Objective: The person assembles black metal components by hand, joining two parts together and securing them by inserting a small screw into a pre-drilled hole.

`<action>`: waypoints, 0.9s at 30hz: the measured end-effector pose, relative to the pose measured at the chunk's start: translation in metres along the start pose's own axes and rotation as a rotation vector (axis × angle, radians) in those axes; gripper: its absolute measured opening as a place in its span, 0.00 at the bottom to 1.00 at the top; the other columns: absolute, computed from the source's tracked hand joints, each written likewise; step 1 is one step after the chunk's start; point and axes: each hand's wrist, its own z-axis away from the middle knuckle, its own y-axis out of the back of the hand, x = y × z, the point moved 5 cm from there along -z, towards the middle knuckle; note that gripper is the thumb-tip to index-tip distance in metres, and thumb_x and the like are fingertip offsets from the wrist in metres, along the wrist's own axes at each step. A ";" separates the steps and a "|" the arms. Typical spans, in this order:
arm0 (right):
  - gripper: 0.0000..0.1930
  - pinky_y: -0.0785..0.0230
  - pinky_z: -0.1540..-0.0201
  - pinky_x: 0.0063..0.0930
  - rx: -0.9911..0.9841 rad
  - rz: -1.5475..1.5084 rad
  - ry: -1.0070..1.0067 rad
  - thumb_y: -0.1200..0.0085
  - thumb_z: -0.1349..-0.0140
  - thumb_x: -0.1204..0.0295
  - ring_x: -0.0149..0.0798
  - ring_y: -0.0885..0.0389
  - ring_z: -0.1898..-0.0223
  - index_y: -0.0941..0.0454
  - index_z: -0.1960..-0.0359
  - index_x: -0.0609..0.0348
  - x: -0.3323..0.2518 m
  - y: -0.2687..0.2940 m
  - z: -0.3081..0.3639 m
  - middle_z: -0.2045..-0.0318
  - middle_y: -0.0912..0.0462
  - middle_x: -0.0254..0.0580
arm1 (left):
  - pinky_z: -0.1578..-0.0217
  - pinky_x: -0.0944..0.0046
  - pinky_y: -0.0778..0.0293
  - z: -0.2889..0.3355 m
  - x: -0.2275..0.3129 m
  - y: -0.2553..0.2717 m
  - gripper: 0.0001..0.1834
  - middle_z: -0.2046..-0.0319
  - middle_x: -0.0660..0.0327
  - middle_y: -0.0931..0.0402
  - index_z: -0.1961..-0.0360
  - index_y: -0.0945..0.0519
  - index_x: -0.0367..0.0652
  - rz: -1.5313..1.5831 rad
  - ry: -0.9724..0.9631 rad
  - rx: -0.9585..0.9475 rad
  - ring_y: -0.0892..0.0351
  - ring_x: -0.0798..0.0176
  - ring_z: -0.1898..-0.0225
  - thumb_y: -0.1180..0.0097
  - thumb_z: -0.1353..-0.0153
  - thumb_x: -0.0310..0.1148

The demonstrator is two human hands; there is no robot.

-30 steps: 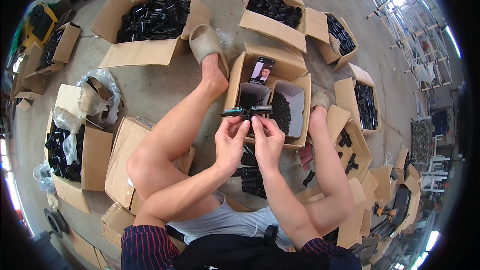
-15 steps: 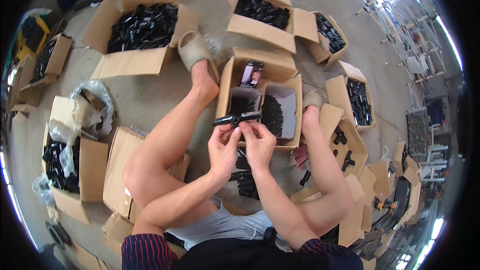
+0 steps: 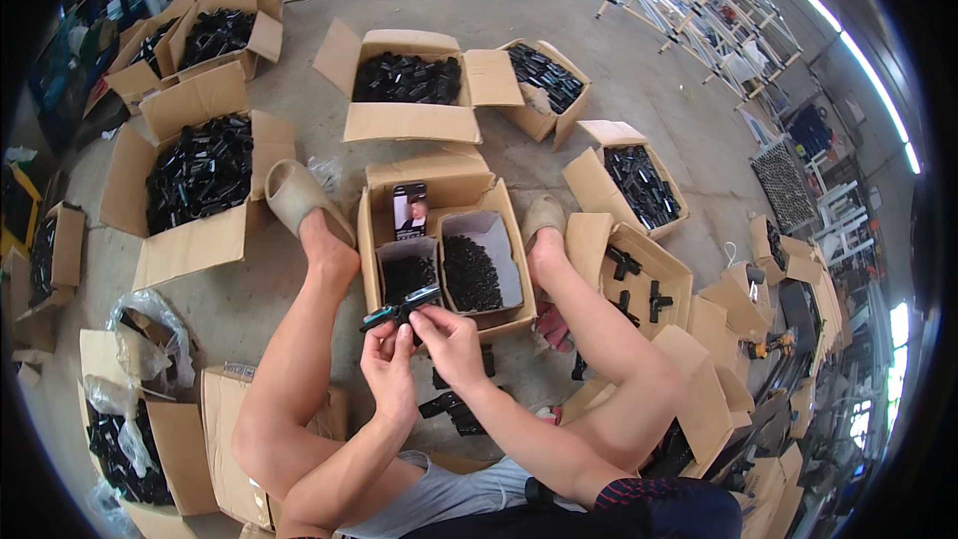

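Observation:
Between my two hands is a black bar-shaped plastic fitting (image 3: 401,310), slanting up to the right over the front edge of a cardboard box (image 3: 514,322). My left hand (image 3: 389,369) pinches its left part from below. My right hand (image 3: 447,344) has its fingers closed at the fitting's middle; the fingertips partly hide what they grip. Inside the box, a left tray holds small black pieces (image 3: 407,277) and a right tray holds more small black pieces (image 3: 472,272). A phone (image 3: 408,211) leans upright behind the left tray.
Open cartons of black fittings stand around me, including a large carton (image 3: 200,172) at left and a far carton (image 3: 407,77). A box at right holds several black T-shaped pieces (image 3: 624,262). Loose black fittings (image 3: 461,413) lie between my legs, near a reddish glove (image 3: 554,327).
The view has turned, so the boxes and hands appear further left. Both hands still hold the fitting, which now slants more steeply, its right end higher.

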 end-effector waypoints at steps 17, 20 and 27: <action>0.09 0.23 0.62 0.21 0.054 -0.119 0.044 0.35 0.36 0.71 0.26 0.17 0.62 0.15 0.61 0.68 -0.003 0.004 0.004 0.62 0.13 0.39 | 0.59 0.71 0.25 0.006 0.010 -0.007 0.07 0.58 0.67 0.19 0.54 0.25 0.44 0.012 -0.012 -0.036 0.22 0.75 0.58 0.41 0.29 0.31; 0.10 0.23 0.61 0.22 0.055 -0.147 0.040 0.35 0.36 0.71 0.27 0.16 0.61 0.15 0.62 0.68 -0.007 0.002 0.004 0.61 0.13 0.39 | 0.57 0.70 0.24 0.003 0.004 0.000 0.08 0.56 0.66 0.18 0.53 0.25 0.43 -0.004 -0.013 -0.047 0.21 0.75 0.57 0.41 0.30 0.30; 0.13 0.24 0.63 0.21 0.094 -0.124 0.043 0.35 0.36 0.70 0.25 0.17 0.63 0.17 0.56 0.69 0.004 0.000 0.006 0.64 0.14 0.39 | 0.58 0.71 0.25 0.003 0.006 0.001 0.08 0.57 0.66 0.19 0.53 0.25 0.43 -0.008 -0.010 -0.040 0.22 0.76 0.58 0.41 0.30 0.29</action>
